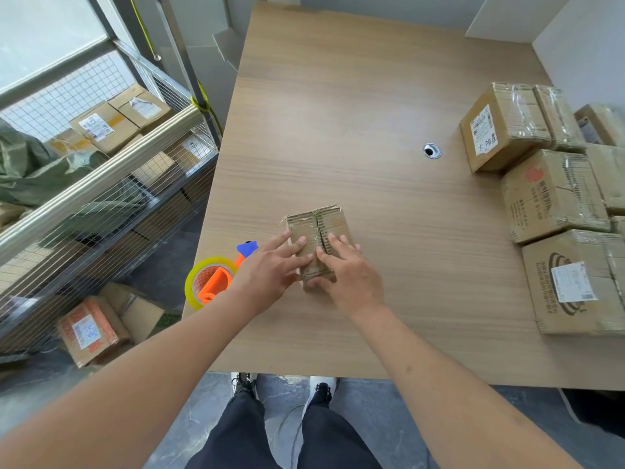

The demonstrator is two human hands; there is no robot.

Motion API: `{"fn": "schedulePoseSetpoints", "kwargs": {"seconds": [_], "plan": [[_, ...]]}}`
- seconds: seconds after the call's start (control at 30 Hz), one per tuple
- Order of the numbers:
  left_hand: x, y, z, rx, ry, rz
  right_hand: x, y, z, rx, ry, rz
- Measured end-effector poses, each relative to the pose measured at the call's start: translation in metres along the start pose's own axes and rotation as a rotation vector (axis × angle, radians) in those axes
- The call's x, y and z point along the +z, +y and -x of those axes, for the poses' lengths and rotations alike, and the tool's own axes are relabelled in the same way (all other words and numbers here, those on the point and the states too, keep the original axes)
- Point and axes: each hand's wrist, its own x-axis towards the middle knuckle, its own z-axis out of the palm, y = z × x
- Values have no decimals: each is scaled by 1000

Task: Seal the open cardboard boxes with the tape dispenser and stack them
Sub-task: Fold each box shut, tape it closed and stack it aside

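Note:
A small cardboard box (333, 225) lies on the wooden table (372, 96) near its front left, its two top flaps folded shut with a seam down the middle. My left hand (270, 270) presses flat on the left flap with straight fingers. My right hand (348, 275) presses on the right flap, and its thumb reaches round the box's near end. An orange and blue tape dispenser (216, 280) with a yellowish roll of clear tape sits at the table's left edge, just left of my left hand and partly behind my wrist.
Several taped cardboard boxes (554, 194) crowd the table's right edge. A cable hole (432, 150) lies in the table's middle right. A wire-mesh cart (101, 184) holding parcels stands to the left. More boxes (91, 330) lie on the floor below it.

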Motion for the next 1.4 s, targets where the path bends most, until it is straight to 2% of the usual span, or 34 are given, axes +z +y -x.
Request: {"fn": "schedulePoseSetpoints", "kwargs": {"seconds": [0.13,0.3,0.4,0.57,0.67,0.93,1.17,1.4], "plan": [[-5,-6,5,-7,4,-87,0,-11,-3,77,27,-10],[-7,-19,16,-138,-20,-151,9,-38,-11,178,119,149],[-12,-27,18,-197,-55,-163,9,-44,-22,254,65,182],[-27,-34,15,-256,-119,-200,12,-43,-36,383,-21,43],[-40,-35,9,-267,-136,-218,10,-48,-40,423,-54,52],[-82,-20,-8,-200,-159,-252,-22,-62,-24,474,5,52],[-124,7,-18,-84,-136,-294,-84,-80,0,548,115,-4],[-163,58,-22,-9,-69,-308,-150,-77,34,540,230,-3]]}}
